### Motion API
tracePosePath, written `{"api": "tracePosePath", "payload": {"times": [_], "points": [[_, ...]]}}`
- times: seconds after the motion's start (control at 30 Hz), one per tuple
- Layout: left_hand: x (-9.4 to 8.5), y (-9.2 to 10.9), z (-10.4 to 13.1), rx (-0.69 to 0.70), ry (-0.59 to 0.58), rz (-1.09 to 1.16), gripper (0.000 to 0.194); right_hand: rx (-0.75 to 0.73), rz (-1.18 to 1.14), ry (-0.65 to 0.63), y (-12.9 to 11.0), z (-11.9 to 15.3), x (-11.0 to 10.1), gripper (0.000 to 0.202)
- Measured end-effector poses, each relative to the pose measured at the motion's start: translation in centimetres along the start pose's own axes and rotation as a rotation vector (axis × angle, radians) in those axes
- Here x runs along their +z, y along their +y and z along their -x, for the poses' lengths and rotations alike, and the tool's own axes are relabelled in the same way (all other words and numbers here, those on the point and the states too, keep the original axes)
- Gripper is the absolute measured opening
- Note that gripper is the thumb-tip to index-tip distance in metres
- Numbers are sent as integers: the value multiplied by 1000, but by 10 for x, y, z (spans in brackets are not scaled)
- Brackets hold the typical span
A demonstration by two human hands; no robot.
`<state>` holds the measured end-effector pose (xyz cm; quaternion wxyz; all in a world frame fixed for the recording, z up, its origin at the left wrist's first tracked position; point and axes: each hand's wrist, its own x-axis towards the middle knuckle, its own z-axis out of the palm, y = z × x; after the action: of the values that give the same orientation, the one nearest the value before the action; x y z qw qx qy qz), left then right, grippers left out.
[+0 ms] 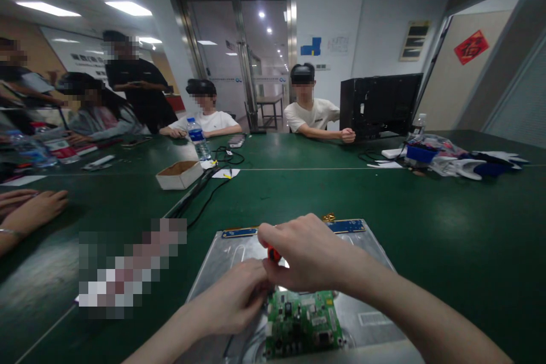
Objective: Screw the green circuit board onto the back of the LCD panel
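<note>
A silver metal panel [371,261] lies on the green table, with a blue circuit strip [350,226] along its far edge. On the panel's near part sits a green circuit board [302,321]. My right hand [307,253] is closed around a red and black handle [273,254], which looks like a screwdriver; its lower end is hidden. Just below and left of it, my left hand [239,296] is curled near the board's upper left corner, its fingertips hidden behind the hand itself.
Beyond the panel are an open box [179,175], a bottle [198,139], black cables [205,202] and a large black case [379,105]. Blue and white items [460,158] lie far right. Another person's hands [36,210] rest at left; several people are around the table.
</note>
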<state>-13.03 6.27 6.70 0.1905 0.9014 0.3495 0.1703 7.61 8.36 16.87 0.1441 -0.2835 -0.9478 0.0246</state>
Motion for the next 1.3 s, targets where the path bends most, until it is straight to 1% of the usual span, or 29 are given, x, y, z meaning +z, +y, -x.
{"api": "tracePosePath", "payload": {"times": [0.13, 0.3, 0.43, 0.6, 0.7, 0.8, 0.87, 1.03, 1.2, 1.3], "points": [[0, -2, -1, 21, -4, 2, 15, -35, -39, -4, -1, 2, -3, 18], [-2, 3, -2, 9, -5, -5, 14, 5, -8, 11, 2, 1, 2, 19], [-2, 3, -1, 2, 7, 5, 11, -8, -1, 0, 2, 1, 2, 15], [-4, 3, -2, 12, 29, 25, 13, -33, -34, 2, 0, 3, -2, 23], [-5, 3, -1, 12, 3, 27, 15, -10, -27, -3, 0, 1, -1, 24], [-3, 2, 0, -2, 1, -2, 14, 23, -1, -2, 0, 0, 1, 19], [-2, 0, 0, -1, 17, -12, 14, 18, 5, 2, 0, 0, 1, 15], [1, -3, 0, 19, 22, -7, 15, -34, -25, 16, 0, 4, -2, 20], [1, -4, 1, -5, -4, -8, 14, -7, -10, 11, 1, 1, 1, 17], [0, -3, 0, -17, -22, 7, 13, -26, 5, 16, 1, 1, 0, 14]]}}
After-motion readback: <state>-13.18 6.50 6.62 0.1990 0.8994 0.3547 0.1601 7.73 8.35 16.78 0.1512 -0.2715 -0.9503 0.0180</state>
